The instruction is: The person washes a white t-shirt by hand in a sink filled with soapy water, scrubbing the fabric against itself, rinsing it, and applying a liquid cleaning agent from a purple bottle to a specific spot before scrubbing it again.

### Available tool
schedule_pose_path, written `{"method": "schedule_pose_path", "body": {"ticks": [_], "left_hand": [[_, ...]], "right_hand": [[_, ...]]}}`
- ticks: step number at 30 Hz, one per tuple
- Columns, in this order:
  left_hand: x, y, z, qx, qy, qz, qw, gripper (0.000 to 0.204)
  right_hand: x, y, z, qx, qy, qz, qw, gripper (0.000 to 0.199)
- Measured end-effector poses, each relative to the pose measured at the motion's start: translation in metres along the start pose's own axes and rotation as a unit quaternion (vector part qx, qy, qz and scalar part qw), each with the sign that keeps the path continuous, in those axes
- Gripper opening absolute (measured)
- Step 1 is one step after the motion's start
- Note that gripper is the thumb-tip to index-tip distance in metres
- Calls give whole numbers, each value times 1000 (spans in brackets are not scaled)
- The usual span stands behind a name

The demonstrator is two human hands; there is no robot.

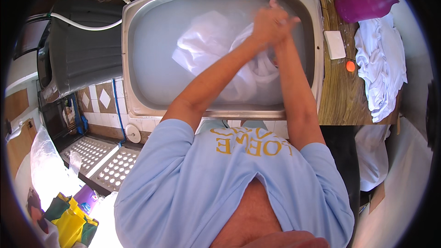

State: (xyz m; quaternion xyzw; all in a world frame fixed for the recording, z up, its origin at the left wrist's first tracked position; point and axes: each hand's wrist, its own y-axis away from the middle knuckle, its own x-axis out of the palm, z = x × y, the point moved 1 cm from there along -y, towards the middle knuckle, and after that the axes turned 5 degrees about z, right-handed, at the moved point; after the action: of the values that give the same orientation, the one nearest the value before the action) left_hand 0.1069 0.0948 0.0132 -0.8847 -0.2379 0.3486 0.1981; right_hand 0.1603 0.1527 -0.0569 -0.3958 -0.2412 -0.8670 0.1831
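My left hand point(265, 24) and my right hand point(285, 27) are pressed together above the far right part of a metal sink point(220, 113). Motion blur smears them, and I cannot make out whether anything is between the palms. Cloudy grey water point(154, 48) fills the basin. A white cloth point(206, 41) floats bunched up in its middle, partly above the surface. Its folds run under my left forearm and toward the right wall, below my hands. Whether either hand touches the cloth is unclear.
Right of the sink, a wooden counter point(340, 105) bears a white bar point(335, 45), an orange cap point(350, 66), a purple bottle point(365, 3) and crumpled white cloth point(381, 69). A dark grey covered appliance point(85, 41) stands left, with a white hose point(85, 28) reaching the sink.
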Motion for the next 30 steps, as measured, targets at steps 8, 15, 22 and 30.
{"method": "schedule_pose_path", "body": {"ticks": [8,15,22,30], "left_hand": [[-7,-8,58,-117,33,10,993,15],[9,9,73,-76,78,-52,993,16],[-34,-4,55,-254,280,50,924,54],[-46,-5,50,-268,285,75,917,52]], "right_hand": [[43,20,-7,71,14,-104,992,26],[40,35,4,75,59,-152,984,31],[23,50,34,20,97,-136,986,47],[21,54,42,-7,118,-116,986,41]]}}
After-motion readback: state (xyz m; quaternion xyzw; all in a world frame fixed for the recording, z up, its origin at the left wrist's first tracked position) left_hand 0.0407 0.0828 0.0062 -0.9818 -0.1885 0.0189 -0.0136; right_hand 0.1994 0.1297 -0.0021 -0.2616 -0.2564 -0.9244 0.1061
